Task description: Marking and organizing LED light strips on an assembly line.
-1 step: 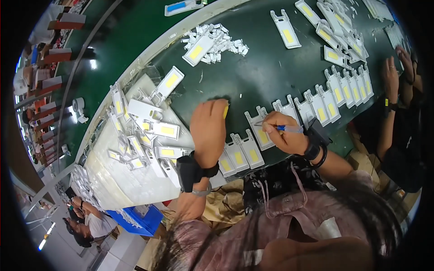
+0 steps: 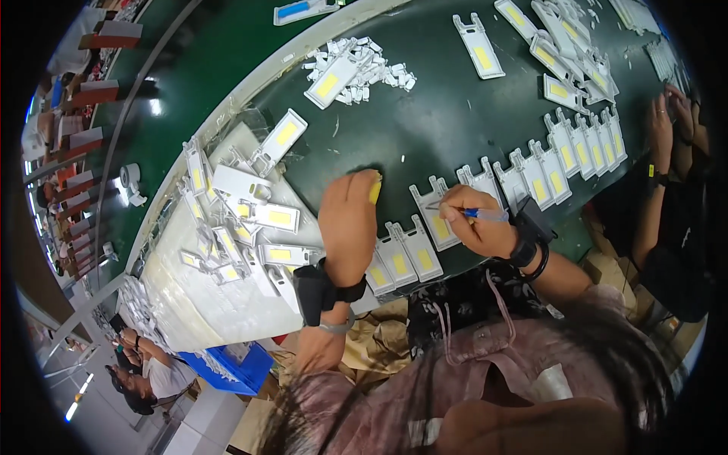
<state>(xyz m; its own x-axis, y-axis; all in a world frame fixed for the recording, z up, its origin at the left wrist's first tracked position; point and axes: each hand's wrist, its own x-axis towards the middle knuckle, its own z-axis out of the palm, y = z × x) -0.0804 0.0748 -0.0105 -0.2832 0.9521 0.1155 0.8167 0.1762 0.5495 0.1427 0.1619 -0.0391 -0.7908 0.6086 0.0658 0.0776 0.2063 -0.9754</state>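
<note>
My right hand [image 2: 481, 227] grips a slim pen-shaped tool [image 2: 485, 214] with a blue and clear handle. Its thin tip points over the upper part of a white plastic plate [image 2: 440, 226] with a yellow panel and two prongs. To the left, my left hand [image 2: 349, 216] rests on the dark green table with its fingers curled down together. A yellow piece [image 2: 376, 189] shows at its fingertips; I cannot tell whether it is held or worn. Several similar plates [image 2: 400, 262] stand in an overlapping row between my hands, and more plates [image 2: 537, 179] continue to the right.
Loose plates [image 2: 277, 218] lie heaped on a pale sheet [image 2: 182, 292] at the left. Farther off are a pile of small white parts [image 2: 379, 74], a single plate [image 2: 479, 47] and another heap [image 2: 569, 53]. A co-worker's hands [image 2: 663, 121] are at the right; a blue bin [image 2: 250, 371] stands lower left.
My left hand's fingertips have turned slightly, with the yellow piece a little lower. My right hand and its tool have barely moved. The co-worker's hands have shifted slightly.
</note>
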